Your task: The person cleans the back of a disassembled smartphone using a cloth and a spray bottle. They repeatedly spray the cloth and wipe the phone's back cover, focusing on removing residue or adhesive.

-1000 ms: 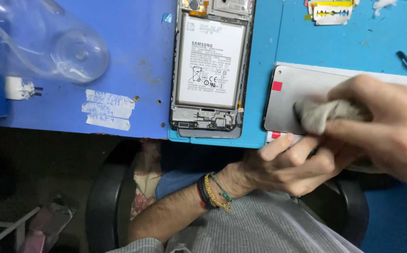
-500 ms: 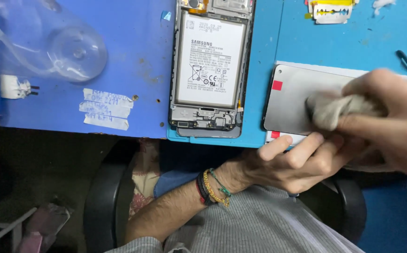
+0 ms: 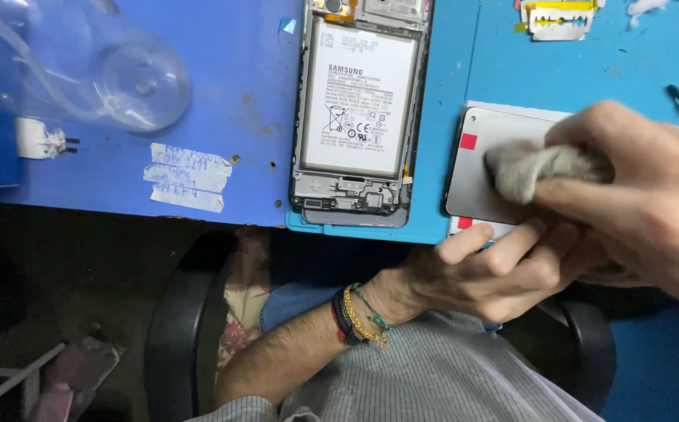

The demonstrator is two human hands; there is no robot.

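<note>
An opened phone (image 3: 359, 109) lay lengthwise away from the person. Right of it, the left hand (image 3: 495, 270) pinched the grey panel's (image 3: 484, 168) near edge; the right hand (image 3: 644, 184) pressed a bunched cloth (image 3: 534, 166) onto it.

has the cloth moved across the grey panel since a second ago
Yes. The cloth under the right hand has shifted right, farther from the panel's red tab.

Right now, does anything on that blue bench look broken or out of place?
The phone lies opened, battery exposed. A bare razor blade sits loose at the bench's far edge. Nothing looks spilled.
</note>
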